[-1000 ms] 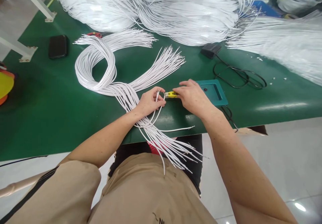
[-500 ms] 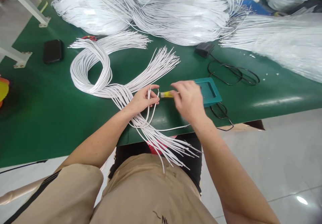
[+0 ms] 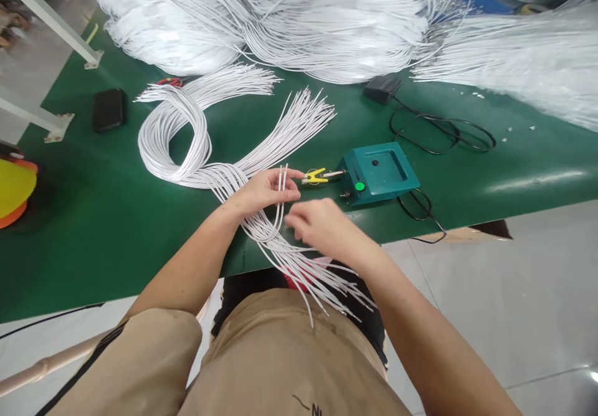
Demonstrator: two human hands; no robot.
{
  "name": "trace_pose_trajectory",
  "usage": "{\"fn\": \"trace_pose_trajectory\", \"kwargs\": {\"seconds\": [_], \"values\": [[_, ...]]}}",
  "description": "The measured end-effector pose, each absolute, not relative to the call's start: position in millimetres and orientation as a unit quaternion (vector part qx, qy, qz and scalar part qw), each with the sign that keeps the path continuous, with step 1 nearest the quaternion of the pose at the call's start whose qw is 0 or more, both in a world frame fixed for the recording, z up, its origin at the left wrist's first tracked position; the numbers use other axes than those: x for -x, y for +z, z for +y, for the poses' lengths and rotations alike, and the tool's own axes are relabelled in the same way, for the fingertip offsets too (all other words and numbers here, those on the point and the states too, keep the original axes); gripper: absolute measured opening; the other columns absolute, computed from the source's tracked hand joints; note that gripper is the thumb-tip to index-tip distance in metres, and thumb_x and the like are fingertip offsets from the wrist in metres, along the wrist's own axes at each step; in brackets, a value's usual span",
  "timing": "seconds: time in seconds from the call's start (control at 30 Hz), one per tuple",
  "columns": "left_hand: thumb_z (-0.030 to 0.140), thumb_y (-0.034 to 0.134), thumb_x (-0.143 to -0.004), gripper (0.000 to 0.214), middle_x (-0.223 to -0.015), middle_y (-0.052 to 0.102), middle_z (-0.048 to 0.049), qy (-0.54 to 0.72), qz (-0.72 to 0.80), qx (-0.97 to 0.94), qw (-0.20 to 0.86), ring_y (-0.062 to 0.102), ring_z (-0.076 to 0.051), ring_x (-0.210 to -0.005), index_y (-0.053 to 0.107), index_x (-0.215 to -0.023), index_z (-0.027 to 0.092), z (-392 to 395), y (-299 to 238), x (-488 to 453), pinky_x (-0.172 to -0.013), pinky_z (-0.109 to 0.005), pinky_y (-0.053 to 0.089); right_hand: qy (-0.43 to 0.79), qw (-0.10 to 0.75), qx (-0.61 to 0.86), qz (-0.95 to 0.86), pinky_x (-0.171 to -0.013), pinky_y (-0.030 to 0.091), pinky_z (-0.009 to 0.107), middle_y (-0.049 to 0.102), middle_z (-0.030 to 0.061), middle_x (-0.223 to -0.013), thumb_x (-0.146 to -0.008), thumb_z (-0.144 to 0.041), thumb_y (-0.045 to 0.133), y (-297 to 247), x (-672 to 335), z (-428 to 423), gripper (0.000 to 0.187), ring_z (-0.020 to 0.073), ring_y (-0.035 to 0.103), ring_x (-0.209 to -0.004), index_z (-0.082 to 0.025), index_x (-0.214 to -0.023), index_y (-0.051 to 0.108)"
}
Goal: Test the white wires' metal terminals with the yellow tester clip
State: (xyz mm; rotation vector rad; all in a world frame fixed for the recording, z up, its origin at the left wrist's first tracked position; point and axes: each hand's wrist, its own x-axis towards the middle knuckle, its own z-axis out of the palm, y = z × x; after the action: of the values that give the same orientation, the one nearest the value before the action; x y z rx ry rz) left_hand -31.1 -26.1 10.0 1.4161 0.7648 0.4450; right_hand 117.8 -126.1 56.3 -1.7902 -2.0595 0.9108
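White wires, two of them, stand tips up in the left hand, grasped between its thumb and fingers over the green tabletop. Just to their near right, the right hand has its fingers curled and slightly blurred; whether they grasp a wire cannot be told. A yellow clip sits right by the left index finger, in line with a metal rod on a teal device. Beneath the left hand passes a bundle, coiled to the left, its loose ends beyond the near edge. Farther off lie a black adapter and, at the far side, a big white heap of wire.
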Motion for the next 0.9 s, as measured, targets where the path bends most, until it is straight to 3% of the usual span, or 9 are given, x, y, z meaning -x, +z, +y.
{"fn": "trace_pose_trajectory", "kwargs": {"seconds": [0.13, 0.27, 0.37, 0.57, 0.63, 0.73, 0.8, 0.9], "values": [[0.028, 0.08, -0.067, 0.06, -0.085, 0.064, -0.0008, 0.222, 0.341, -0.602, 0.687, 0.061, -0.01, -0.072, 0.058, -0.122, 0.018, -26, 9, 31, -0.068, -0.023, 0.048, 0.383, 0.332, 0.651, -0.565, -0.054, 0.044, 0.024, 0.063, -0.0015, -0.056, -0.088, -0.029, 0.05, 58, -137, -110, 0.027, 0.0107, 0.057, -0.047, -0.019, -0.066, 0.062], [0.022, 0.082, -0.063, 0.068, -0.085, 0.065, -0.001, 0.221, 0.321, -0.585, 0.711, 0.065, -0.012, -0.076, 0.055, -0.125, 0.019, -30, 9, 28, -0.071, -0.024, 0.052, 0.419, 0.386, 0.652, -0.501, -0.045, 0.044, 0.024, 0.061, -0.003, -0.057, -0.08, -0.034, 0.061, 47, -140, -103, 0.016, 0.0103, 0.052, -0.042, -0.019, -0.081, 0.067], [0.02, 0.082, -0.062, 0.07, -0.087, 0.065, -0.0013, 0.217, 0.318, -0.571, 0.725, 0.067, -0.013, -0.077, 0.053, -0.126, 0.021, -35, 10, 25, -0.072, -0.026, 0.055, 0.476, 0.409, 0.618, -0.474, -0.041, 0.043, 0.023, 0.061, -0.0017, -0.059, -0.072, -0.035, 0.069, 41, -139, -101, 0.019, 0.009, 0.049, -0.042, -0.016, -0.074, 0.067], [0.019, 0.082, -0.064, 0.074, -0.08, 0.062, 0.0007, 0.196, 0.318, -0.591, 0.715, 0.064, -0.011, -0.066, 0.05, -0.13, 0.019, -38, 14, 23, -0.062, -0.023, 0.053, 0.51, 0.621, 0.518, -0.294, -0.054, 0.049, 0.021, 0.055, -0.0047, -0.062, -0.071, -0.036, 0.073, 42, -148, -98, 0.022, 0.0057, 0.048, -0.051, -0.017, -0.081, 0.068], [0.021, 0.082, -0.064, 0.075, -0.08, 0.063, -0.0001, 0.205, 0.323, -0.599, 0.703, 0.062, -0.01, -0.063, 0.049, -0.131, 0.019, -37, 13, 23, -0.058, -0.021, 0.051, 0.494, 0.62, 0.532, -0.297, -0.054, 0.049, 0.021, 0.057, -0.0034, -0.066, -0.073, -0.043, 0.072, 43, -149, -99, 0.028, 0.0056, 0.048, -0.051, -0.017, -0.081, 0.068], [0.022, 0.082, -0.063, 0.076, -0.08, 0.064, -0.0007, 0.22, 0.326, -0.605, 0.693, 0.062, -0.01, -0.064, 0.049, -0.132, 0.019, -36, 11, 23, -0.055, -0.02, 0.049, 0.492, 0.538, 0.595, -0.339, -0.048, 0.047, 0.022, 0.058, -0.0025, -0.064, -0.07, -0.052, 0.072, 41, -145, -102, 0.037, 0.0066, 0.048, -0.049, -0.017, -0.079, 0.066], [0.022, 0.082, -0.063, 0.076, -0.079, 0.064, -0.0007, 0.224, 0.324, -0.61, 0.687, 0.062, -0.011, -0.066, 0.05, -0.131, 0.019, -36, 9, 23, -0.056, -0.02, 0.049, 0.488, 0.488, 0.622, -0.37, -0.046, 0.045, 0.022, 0.061, -0.0019, -0.065, -0.064, -0.048, 0.078, 40, -140, -104, 0.038, 0.0085, 0.051, -0.051, -0.017, -0.082, 0.065], [0.025, 0.083, -0.063, 0.074, -0.079, 0.063, 0.0002, 0.225, 0.321, -0.618, 0.682, 0.06, -0.009, -0.064, 0.051, -0.129, 0.019, -36, 7, 23, -0.055, -0.019, 0.048, 0.466, 0.489, 0.626, -0.39, -0.048, 0.045, 0.022, 0.062, -0.0016, -0.064, -0.065, -0.04, 0.078, 38, -136, -104, 0.029, 0.0095, 0.052, -0.053, -0.016, -0.077, 0.065]]}}
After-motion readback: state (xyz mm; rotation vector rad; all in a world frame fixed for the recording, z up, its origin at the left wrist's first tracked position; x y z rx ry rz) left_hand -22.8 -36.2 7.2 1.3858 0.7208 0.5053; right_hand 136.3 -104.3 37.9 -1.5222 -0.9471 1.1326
